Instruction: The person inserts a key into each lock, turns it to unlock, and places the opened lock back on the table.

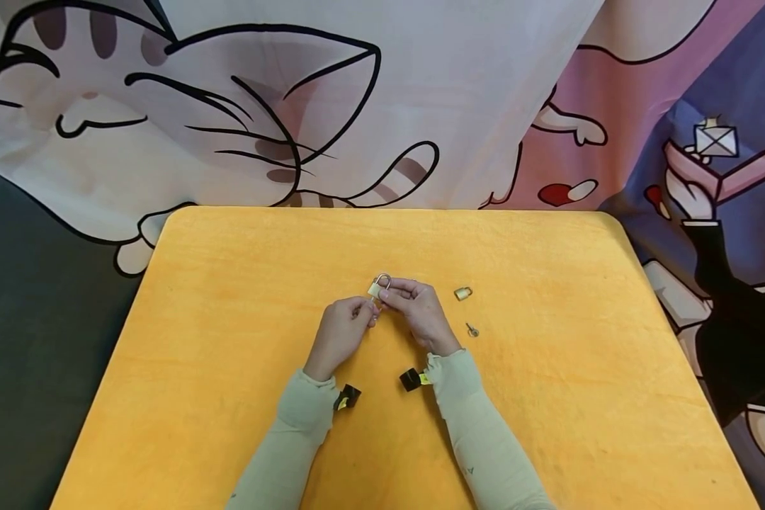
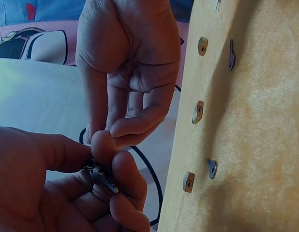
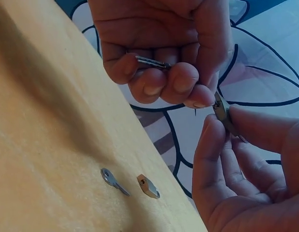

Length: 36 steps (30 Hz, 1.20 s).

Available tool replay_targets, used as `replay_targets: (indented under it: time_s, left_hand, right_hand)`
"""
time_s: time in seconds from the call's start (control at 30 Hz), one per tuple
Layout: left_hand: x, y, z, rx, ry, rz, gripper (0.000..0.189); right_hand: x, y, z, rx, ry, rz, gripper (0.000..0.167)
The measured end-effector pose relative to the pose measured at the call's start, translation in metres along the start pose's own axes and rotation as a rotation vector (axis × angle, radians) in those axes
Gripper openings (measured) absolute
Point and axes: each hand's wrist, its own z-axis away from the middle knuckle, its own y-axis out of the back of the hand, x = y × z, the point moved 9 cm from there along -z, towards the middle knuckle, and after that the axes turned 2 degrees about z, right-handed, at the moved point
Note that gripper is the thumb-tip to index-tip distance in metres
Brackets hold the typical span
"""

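Right sleeve (image 1: 491,439): pale green, near side, leading to the right hand (image 1: 423,315).
Held padlock (image 1: 375,290): raised over the table (image 1: 229,319), between the hands; right thumb and fingers clamp its body.
Left hand (image 1: 338,336): thumb and forefinger together beside the lock, pinching what, I cannot tell; other fingers curl around a slim metal piece (image 3: 152,62).
Twist: likely if the right pinch loosens under an off-line push.
Drop: the metal piece could slip if those curled fingers open.
Knock: a rightward swing could scatter the loose padlock (image 1: 463,293) and nearer loose key (image 1: 473,331).
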Motion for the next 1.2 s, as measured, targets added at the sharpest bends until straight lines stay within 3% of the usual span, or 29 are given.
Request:
replay_targets:
  time_s: [0.7,1.2]
  left_hand:
    - [-0.0013,-0.0017,-0.0011,-0.013,-0.009,-0.001,0.032]
    - [-0.0005,0.0001,-0.0002,0.010,-0.005,0.001,0.029]
  right_hand:
    - [0.0066,-0.0055,0.0008,-0.010,-0.027,0.026,0.021]
    - [0.0096,-0.0069,0.0017,-0.009,-0.073,0.053,0.027]
